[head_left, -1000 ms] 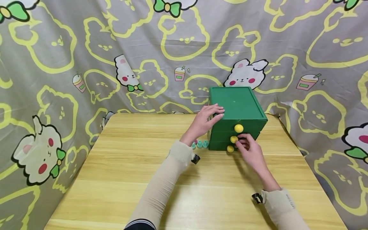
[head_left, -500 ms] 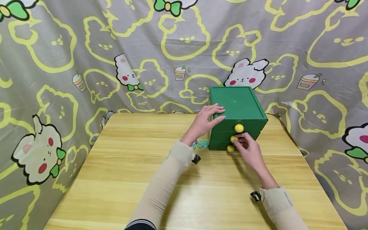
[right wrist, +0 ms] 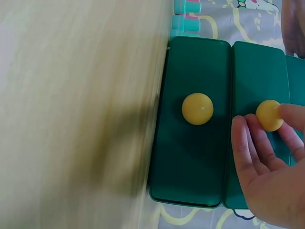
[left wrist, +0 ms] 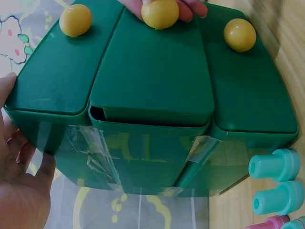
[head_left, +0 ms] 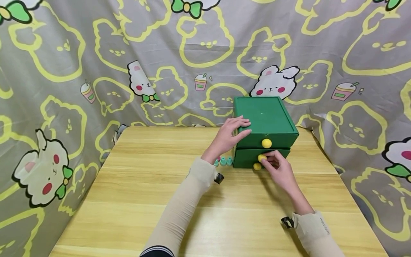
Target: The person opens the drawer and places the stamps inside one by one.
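A green three-drawer cabinet point(head_left: 263, 114) stands at the right of the table, each drawer front bearing a round yellow knob. My right hand point(head_left: 278, 167) pinches the middle knob point(right wrist: 269, 115) between thumb and fingers. The middle drawer point(left wrist: 152, 71) juts out a little, and a narrow dark gap shows at its side in the left wrist view. My left hand point(head_left: 228, 134) rests on the cabinet's top left edge, fingers extended over the top. The top knob point(head_left: 266, 143) and bottom knob point(right wrist: 197, 109) are untouched.
Several small teal peg-like pieces point(left wrist: 276, 196) and a pink one point(left wrist: 269, 222) stand on the wooden table point(head_left: 144, 185) by the cabinet's left side, partly behind my left wrist. A patterned grey curtain point(head_left: 154, 50) hangs behind and around the table.
The middle drawer has come slightly forward, its knob moving toward me in my right hand's pinch. My left hand stays in place on the cabinet.
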A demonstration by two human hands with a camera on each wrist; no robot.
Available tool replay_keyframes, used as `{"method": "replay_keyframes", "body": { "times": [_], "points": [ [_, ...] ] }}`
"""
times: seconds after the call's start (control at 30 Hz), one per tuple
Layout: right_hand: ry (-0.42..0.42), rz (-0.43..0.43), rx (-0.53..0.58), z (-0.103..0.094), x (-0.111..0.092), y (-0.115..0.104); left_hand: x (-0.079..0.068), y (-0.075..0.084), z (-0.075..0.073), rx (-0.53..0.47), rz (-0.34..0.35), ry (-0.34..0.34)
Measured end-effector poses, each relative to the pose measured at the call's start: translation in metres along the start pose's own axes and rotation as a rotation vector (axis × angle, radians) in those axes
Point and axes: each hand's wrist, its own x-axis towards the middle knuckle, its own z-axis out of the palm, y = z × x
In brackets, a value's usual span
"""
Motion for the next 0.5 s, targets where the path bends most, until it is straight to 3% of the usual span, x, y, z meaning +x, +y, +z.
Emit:
{"method": "replay_keyframes", "body": {
  "times": [0.5],
  "points": [
    [-0.010,0.012,0.019,-0.0010,-0.0055,0.0013,0.0002,-0.0010,0.0024,0.006,-0.004,0.001]
  ]
}}
